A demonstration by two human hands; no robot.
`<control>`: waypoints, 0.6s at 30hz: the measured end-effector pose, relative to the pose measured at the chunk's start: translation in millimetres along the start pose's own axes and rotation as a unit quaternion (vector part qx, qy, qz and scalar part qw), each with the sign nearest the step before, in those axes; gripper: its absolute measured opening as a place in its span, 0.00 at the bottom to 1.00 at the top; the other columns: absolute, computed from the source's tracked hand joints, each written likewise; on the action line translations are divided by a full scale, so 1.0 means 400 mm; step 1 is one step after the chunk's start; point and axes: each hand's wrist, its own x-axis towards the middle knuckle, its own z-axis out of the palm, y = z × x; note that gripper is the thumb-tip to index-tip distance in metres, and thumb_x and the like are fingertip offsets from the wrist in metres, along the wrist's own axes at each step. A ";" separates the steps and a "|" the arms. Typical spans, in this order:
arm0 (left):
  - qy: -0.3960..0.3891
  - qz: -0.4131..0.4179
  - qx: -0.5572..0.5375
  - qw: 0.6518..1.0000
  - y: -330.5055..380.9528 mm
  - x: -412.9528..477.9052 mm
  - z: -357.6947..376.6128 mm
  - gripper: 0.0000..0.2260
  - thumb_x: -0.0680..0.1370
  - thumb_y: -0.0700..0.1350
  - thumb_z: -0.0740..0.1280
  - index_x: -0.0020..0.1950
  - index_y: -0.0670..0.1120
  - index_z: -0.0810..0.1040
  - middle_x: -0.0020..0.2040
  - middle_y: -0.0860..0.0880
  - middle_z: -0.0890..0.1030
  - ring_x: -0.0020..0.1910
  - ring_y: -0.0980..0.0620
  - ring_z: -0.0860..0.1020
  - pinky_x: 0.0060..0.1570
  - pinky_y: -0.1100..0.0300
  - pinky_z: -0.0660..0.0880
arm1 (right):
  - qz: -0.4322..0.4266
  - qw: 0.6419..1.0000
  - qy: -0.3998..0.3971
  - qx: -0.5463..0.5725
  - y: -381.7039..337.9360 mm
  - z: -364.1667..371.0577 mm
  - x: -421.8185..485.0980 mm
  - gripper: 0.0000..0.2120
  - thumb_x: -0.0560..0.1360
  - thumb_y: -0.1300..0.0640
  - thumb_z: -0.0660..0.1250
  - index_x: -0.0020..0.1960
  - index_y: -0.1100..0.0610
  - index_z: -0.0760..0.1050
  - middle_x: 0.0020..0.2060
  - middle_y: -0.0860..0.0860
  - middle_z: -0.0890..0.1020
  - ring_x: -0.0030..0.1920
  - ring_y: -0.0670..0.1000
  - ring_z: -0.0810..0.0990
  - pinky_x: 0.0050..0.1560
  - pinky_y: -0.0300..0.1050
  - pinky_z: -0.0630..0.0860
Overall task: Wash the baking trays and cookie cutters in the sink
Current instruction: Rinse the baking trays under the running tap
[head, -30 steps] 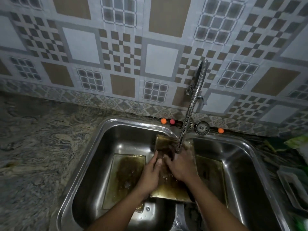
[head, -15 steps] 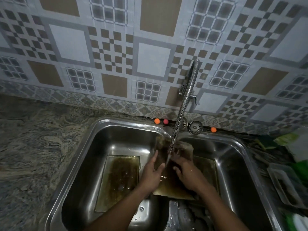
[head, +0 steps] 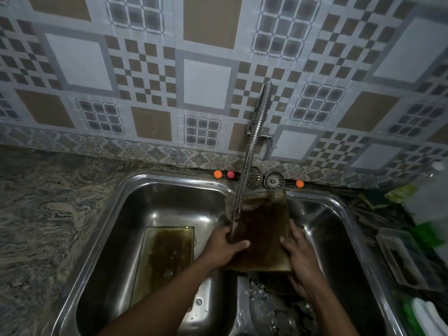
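A greasy brown baking tray [head: 264, 229] is held tilted over the divider of the double steel sink [head: 150, 180], under the running water from the flexible tap hose [head: 249, 151]. My left hand [head: 224, 246] grips the tray's left edge with the thumb on its face. On the right edge sits my right hand [head: 299, 258], gripping it. A second dirty tray [head: 167, 255] lies flat in the left basin. Several metal cookie cutters [head: 271, 309] lie wet at the bottom of the right basin, partly hidden by my right arm.
Two metal drain strainers [head: 274, 180] and small orange and pink balls [head: 218, 174] sit on the ledge behind the sink. A clear plastic container [head: 402, 258] and green items stand on the counter at the right. Marbled stone counter [head: 48, 214] extends left.
The tray has been lifted and tilted up higher under the tap. My right hand moved from the tray's face to its right edge; my left hand shifted to the left edge.
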 end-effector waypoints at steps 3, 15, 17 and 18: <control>0.036 0.042 0.146 0.988 -0.014 0.008 -0.004 0.29 0.66 0.67 0.71 0.65 0.62 0.75 0.74 0.51 0.63 0.74 0.51 0.61 0.74 0.53 0.62 | -0.046 0.995 -0.004 -0.085 0.000 0.040 -0.005 0.30 0.81 0.61 0.60 0.76 0.41 0.55 0.52 0.41 0.83 0.52 0.43 0.83 0.49 0.42 0.81; 0.009 0.013 -0.090 0.996 0.087 -0.094 -0.090 0.13 0.80 0.40 0.64 0.63 0.51 0.74 0.52 0.48 0.83 0.51 0.48 0.81 0.47 0.59 0.77 | -0.058 0.976 -0.119 -0.175 0.097 0.245 0.001 0.16 0.82 0.56 0.58 0.68 0.44 0.72 0.66 0.45 0.76 0.68 0.44 0.73 0.69 0.45 0.70; -0.003 0.007 -0.132 0.991 0.086 -0.104 -0.123 0.36 0.78 0.35 0.65 0.78 0.60 0.53 0.59 0.49 0.80 0.54 0.48 0.82 0.46 0.57 0.80 | -0.064 0.972 -0.122 -0.192 0.120 0.237 0.018 0.17 0.80 0.54 0.61 0.68 0.45 0.74 0.66 0.44 0.76 0.67 0.45 0.73 0.71 0.51 0.69; -0.010 0.000 -0.146 0.989 0.083 -0.107 -0.140 0.43 0.78 0.33 0.65 0.76 0.66 0.43 0.61 0.50 0.79 0.54 0.47 0.83 0.46 0.53 0.81 | -0.062 0.973 -0.114 -0.190 0.124 0.233 0.023 0.16 0.79 0.53 0.63 0.67 0.46 0.74 0.65 0.45 0.77 0.66 0.46 0.75 0.69 0.53 0.70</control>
